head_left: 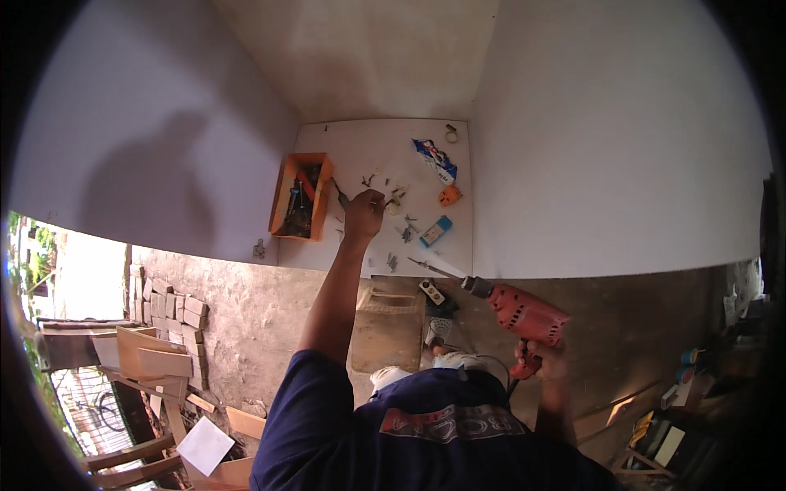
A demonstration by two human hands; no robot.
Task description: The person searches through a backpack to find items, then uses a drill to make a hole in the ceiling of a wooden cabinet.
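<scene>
My right hand (548, 362) grips a red power drill (528, 313) by its handle. The drill is held in front of the white panel, and its long bit (434, 268) points left toward the panel's near edge. My left hand (364, 214) is over the white panel (327, 255) with its fingers curled in, beside a scatter of small screws and fittings (395, 199). Whatever its fingertips may hold is too small to make out. Just left of that hand lies a thin tool with a dark green handle (342, 196).
An orange box (275, 214) of tools stands left on the panel. To the right lie a blue-and-white packet (435, 159), an orange object (449, 195), a metal ring (451, 134) and a blue-and-white box (436, 232). Tall white boards flank both sides. A power strip (431, 291) lies below.
</scene>
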